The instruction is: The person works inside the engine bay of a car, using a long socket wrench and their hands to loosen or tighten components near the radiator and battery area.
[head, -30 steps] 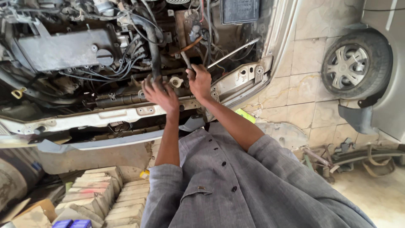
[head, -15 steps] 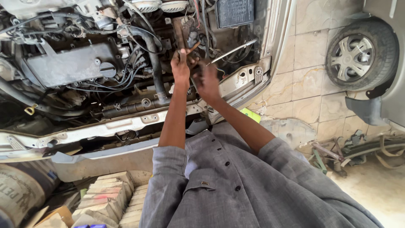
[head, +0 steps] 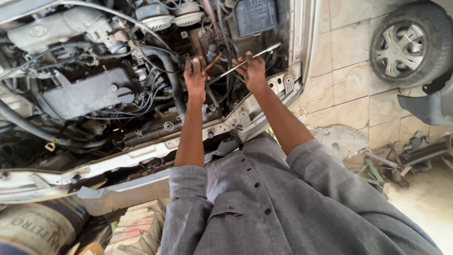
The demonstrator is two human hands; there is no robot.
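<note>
Both hands deep in the engine bay (head: 141, 156): right hand (head: 252, 70) grips a long thin metal rod (head: 250, 59), left hand (head: 195, 74) pinches what looks like a small rusty tool (head: 212, 62). Work is mid-way; nothing visibly removed, rod not seated

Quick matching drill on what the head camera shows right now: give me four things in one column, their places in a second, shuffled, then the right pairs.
Things:
1. long metal rod
2. car wheel
3. black rubber hose
4. stacked bricks

Places:
A. top right, on the tiled floor
B. bottom, below the front bumper
C. held in the right hand
D. in the engine bay, just beside the left hand

Pairs: 1-C, 2-A, 3-D, 4-B
</note>
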